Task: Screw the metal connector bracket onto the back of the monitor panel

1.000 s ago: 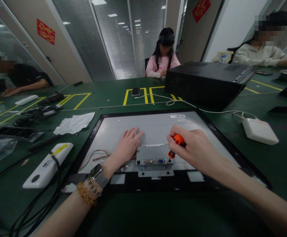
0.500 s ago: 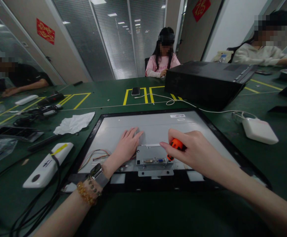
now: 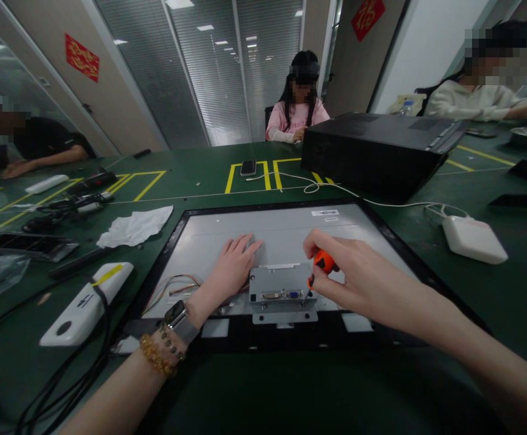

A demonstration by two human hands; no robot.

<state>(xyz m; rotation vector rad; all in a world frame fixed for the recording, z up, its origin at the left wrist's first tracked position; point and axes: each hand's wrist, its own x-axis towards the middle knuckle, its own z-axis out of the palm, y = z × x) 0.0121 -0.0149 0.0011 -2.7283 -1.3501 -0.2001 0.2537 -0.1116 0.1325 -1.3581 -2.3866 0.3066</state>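
Head view: 1 orange screwdriver (image 3: 323,261), gripped in right hand (image 3: 358,269), tip by the right one of 2 ports (image 3: 295,295) on 1 metal box (image 3: 270,279). Box sits toward near edge of 1 screen panel (image 3: 268,225). Left hand (image 3: 229,266) open on panel, left of box.

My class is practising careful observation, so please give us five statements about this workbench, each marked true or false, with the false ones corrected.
1. The right hand holds a screwdriver with an orange-and-black handle. True.
2. The left hand grips the black cables. False: it lies spread on the grey panel.
3. In the picture, the blue port is right of the pale port. True.
4. The crumpled tissue lies right of the grey panel. False: the tissue lies left of it.
5. A watch is on the left wrist. True.
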